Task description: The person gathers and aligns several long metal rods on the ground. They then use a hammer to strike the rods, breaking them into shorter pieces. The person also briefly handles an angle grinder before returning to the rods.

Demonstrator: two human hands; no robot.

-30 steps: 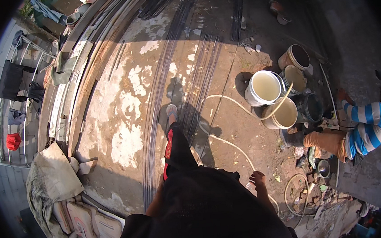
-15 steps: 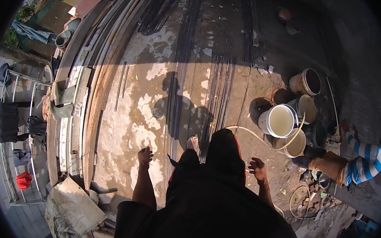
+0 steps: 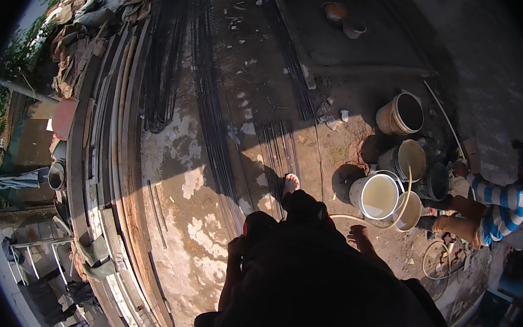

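Note:
My left hand hangs close beside my dark clothing, in shadow; its fingers blend with the cloth, so I cannot tell whether it is open. Out to the right, my right hand is open and holds nothing, with its fingers loosely bent. Near it a pale hose curves across the ground to a group of buckets. A white bucket of cloudy liquid stands nearest, with a cream bucket beside it. My bare foot shows ahead, next to thin dark metal rods lying on the ground.
Long planks and poles are stacked along the left. More bundled rods run ahead. At the right, a person in a striped shirt bends beside the buckets. A brown bucket stands farther off. A clothes rack stands at lower left.
The view has swung and moved forward, so the planks and rack appear lower. My left hand has come in against my body. My right hand stays low at the right. The person's arm now reaches toward the buckets.

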